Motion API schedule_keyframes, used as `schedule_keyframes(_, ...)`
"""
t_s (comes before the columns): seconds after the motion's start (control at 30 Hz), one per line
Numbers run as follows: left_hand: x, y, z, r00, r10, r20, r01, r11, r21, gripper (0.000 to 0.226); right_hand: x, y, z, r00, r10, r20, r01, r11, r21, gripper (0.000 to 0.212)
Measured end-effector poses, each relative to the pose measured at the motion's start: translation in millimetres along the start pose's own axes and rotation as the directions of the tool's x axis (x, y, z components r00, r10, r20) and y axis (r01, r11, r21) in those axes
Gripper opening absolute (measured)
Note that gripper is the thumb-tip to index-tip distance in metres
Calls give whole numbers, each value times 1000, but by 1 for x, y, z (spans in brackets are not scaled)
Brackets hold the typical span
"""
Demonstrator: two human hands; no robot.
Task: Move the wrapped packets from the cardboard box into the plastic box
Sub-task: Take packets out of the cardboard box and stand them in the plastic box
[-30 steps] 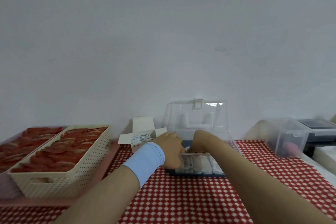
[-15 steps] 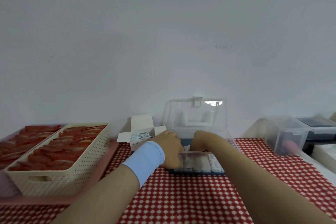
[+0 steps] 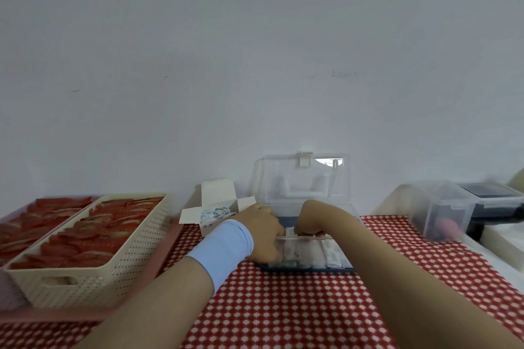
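Little is changing from a second ago: both our hands are staying at the one plastic box (image 3: 320,239), so we are likely seating a packet. Our left hand (image 3: 261,232) is curling round its near-left corner. Our right hand (image 3: 309,217) is dipping inside, fingers hidden, so we cannot tell its grip. The one cardboard box (image 3: 218,193) is still holding wrapped packets (image 3: 215,211) — too blurred to count.

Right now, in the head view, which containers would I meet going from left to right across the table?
Cream basket → cardboard box → plastic box → clear bin → dark-lidded box.
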State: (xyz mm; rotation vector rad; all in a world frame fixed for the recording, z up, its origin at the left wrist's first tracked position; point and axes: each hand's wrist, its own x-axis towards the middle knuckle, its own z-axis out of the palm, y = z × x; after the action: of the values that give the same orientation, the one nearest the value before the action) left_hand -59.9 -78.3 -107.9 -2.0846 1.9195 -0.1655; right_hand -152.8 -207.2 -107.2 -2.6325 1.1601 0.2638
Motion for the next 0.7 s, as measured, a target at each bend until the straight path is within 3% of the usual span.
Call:
schedule_keyframes(0.27, -5, 0, -2, 1000, 2, -19, -3, 998, -62, 38, -3, -1, -3, 999, -32, 28, 33, 998, -53, 29)
schedule_keyframes(0.53, 2, -1, 5, 995, -61, 77, 71, 989, -133, 44, -6, 1, -6, 997, -63, 46, 62, 998, 20, 14)
schedule_keyframes(0.7, -1, 2, -3, 998, -31, 63, 39, 990, -132, 45, -6, 1, -5, 995, -81, 61, 80, 997, 6, 7)
